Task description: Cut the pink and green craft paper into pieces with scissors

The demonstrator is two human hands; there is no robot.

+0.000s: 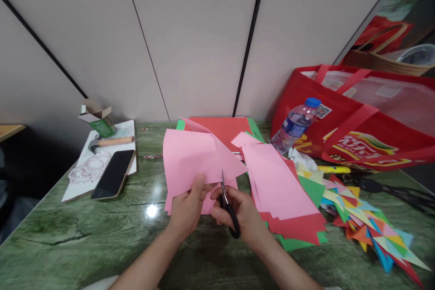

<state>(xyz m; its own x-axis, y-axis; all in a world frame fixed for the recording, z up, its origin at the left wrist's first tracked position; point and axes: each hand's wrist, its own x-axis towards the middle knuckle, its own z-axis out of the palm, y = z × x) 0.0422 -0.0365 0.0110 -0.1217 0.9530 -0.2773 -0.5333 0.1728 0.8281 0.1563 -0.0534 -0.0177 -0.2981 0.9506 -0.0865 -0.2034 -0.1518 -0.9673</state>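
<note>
My left hand (188, 206) pinches the lower edge of a pink sheet of paper (193, 156) and holds it up above the green marbled table (84, 231). My right hand (243, 213) grips black-handled scissors (228, 208) with the blades pointing up into the sheet's bottom edge. The two hands sit close together near the table's middle.
A stack of pink, red and green sheets (282, 195) lies to the right, with several folded coloured paper triangles (367, 222) beyond. A water bottle (297, 124) leans on a red bag (356, 118). At left a white board carries a phone (113, 174), bead bracelets (90, 167), a hammer (110, 142) and a small box (97, 120).
</note>
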